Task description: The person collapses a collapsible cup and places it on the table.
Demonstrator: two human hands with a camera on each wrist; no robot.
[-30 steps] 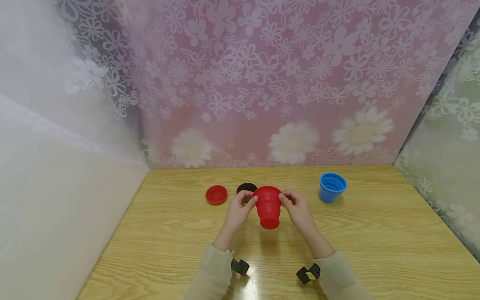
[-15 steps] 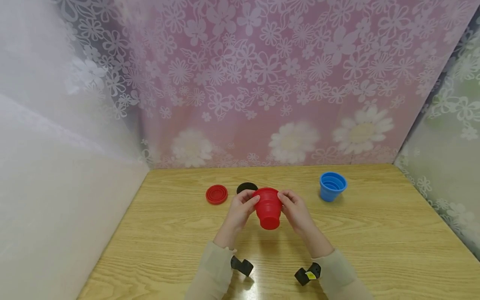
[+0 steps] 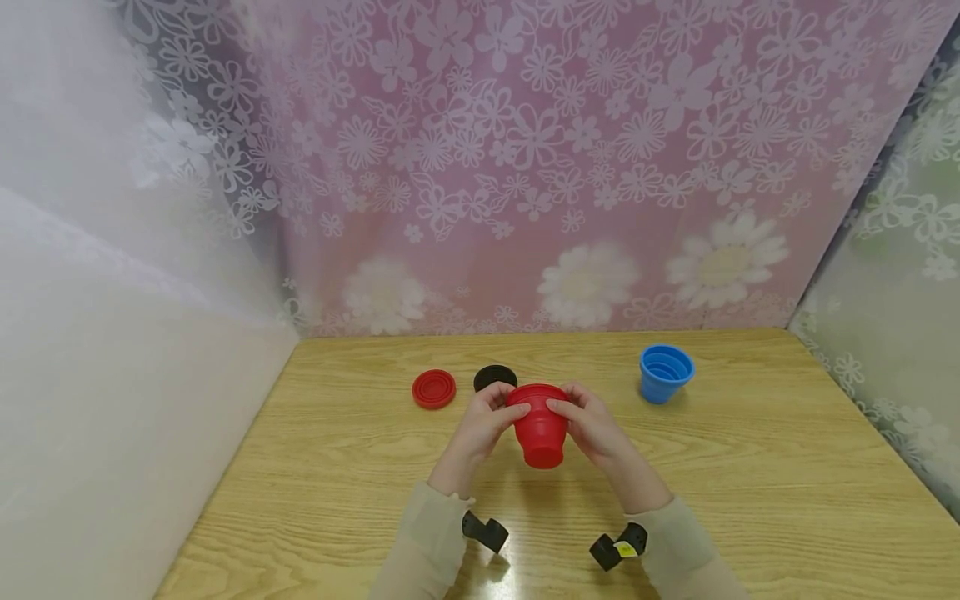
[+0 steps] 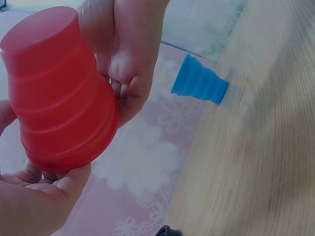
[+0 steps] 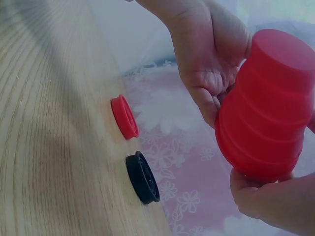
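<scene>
A red collapsible cup, drawn out to full height with its rings showing, is held between both hands above the table. Its base tips toward me and its mouth faces away. My left hand grips the rim on the left, thumb on the near side. On the right, my right hand grips the rim the same way. In the left wrist view the left thumb presses just by the rim of the cup. The fingers behind the cup are mostly hidden.
A flat red collapsed cup lies at the back left of the wooden table. Beside it is a flat black one, partly behind the left hand. An extended blue collapsible cup stands upright at the back right. Floral curtains border the table.
The red cup has come slightly down and toward me. Both thumbs have slid inward from its sides onto its near face. The other cups have stayed put.
</scene>
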